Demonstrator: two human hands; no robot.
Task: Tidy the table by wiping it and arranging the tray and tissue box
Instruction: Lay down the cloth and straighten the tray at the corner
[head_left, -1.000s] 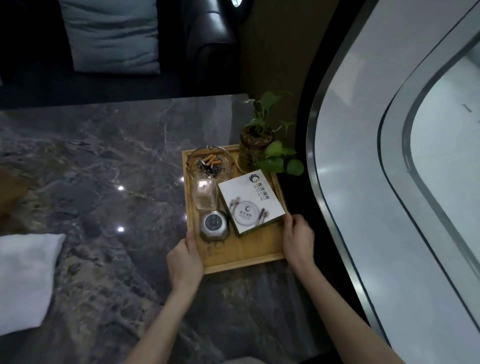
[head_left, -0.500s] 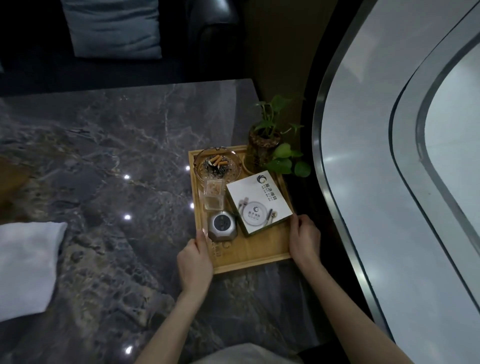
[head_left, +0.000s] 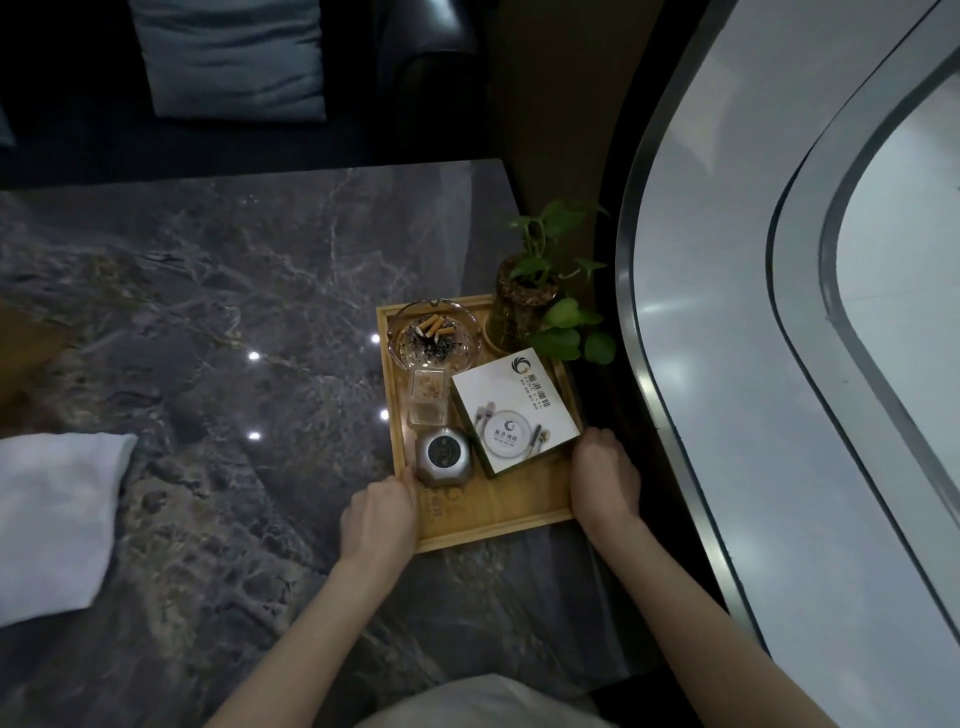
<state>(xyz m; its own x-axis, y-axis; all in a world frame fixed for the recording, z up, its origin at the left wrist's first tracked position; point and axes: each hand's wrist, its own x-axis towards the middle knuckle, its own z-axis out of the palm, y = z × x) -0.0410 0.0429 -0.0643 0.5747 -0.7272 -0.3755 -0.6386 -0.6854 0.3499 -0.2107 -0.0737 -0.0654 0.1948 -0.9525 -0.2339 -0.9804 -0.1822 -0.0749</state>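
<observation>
White cloth (head_left: 54, 525) lies flat at the left edge of the dark marble table (head_left: 234, 291), well apart from everything else; the table surface shows a few small bright light reflections. Left hand (head_left: 378, 517) grips the left rim of the wooden tray (head_left: 498, 525) near its front corner, fingers curled closed on the rim, thumb on top. Tray sits at the right edge of the table. Contents, left column back to front: glass ashtray (head_left: 435, 335) holding cigarette butts and ash, a small clear square container (head_left: 428, 397) with something pale inside (can't tell what), then a small silver faceted device (head_left: 445, 460) with a dark round top, just beside the left thumb. Right side of tray: white tissue box (head_left: 514, 413), printed logo and plate graphic on top, lying flat and rotated slightly off the tray's axis. Back right corner: glass jar (head_left: 522, 306) with a green leafy plant (head_left: 566, 327), leaves hanging past the tray's right rim. Right hand (head_left: 605, 480) clamps the right rim, fingers wrapped closed over it, next to the tissue box corner. Behind the table: dark leather seat (head_left: 431, 67) with a grey-blue cushion (head_left: 228, 57). Far right: curved pale surface with a metal band (head_left: 649, 260).
</observation>
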